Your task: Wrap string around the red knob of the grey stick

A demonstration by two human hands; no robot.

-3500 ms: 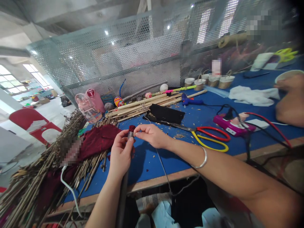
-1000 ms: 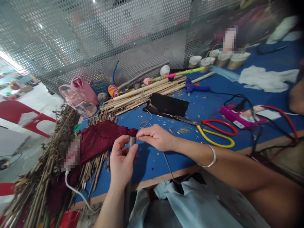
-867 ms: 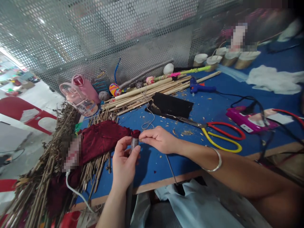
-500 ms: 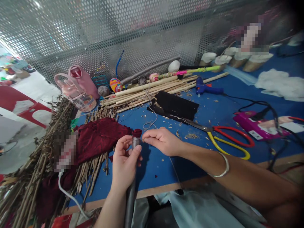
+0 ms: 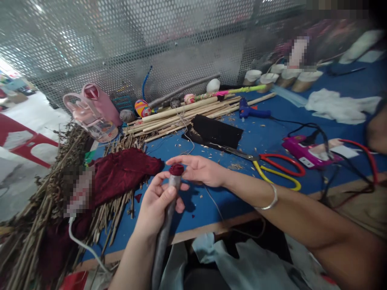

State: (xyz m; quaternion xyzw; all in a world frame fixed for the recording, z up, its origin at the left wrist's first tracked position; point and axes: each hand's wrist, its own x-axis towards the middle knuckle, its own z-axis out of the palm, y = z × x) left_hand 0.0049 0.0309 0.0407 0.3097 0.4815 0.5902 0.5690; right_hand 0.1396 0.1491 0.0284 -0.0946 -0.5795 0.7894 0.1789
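My left hand is wrapped round a grey stick, held tilted upright, its upper part looking wound with yarn. A small bunched dark red cloth tip caps the stick's upper end. Behind and right of that tip is my right hand, index finger reaching past it, the other fingers curled and partly hidden. Grey yarn trails from under the right hand towards the table edge; the grip on it is partly hidden. Left of the hands lies a dark red cloth.
Red-and-yellow-handled scissors lie on the black cloth. Beyond are pale sticks and a blue glue gun. A purple power strip is at right; dry stalks and a pink bottle at left. Another person's arm shows far right.
My right hand has moved from beside the stick's top to behind it, its index finger now stretched out. The stick's red tip shows more fully. The view has shifted slightly.
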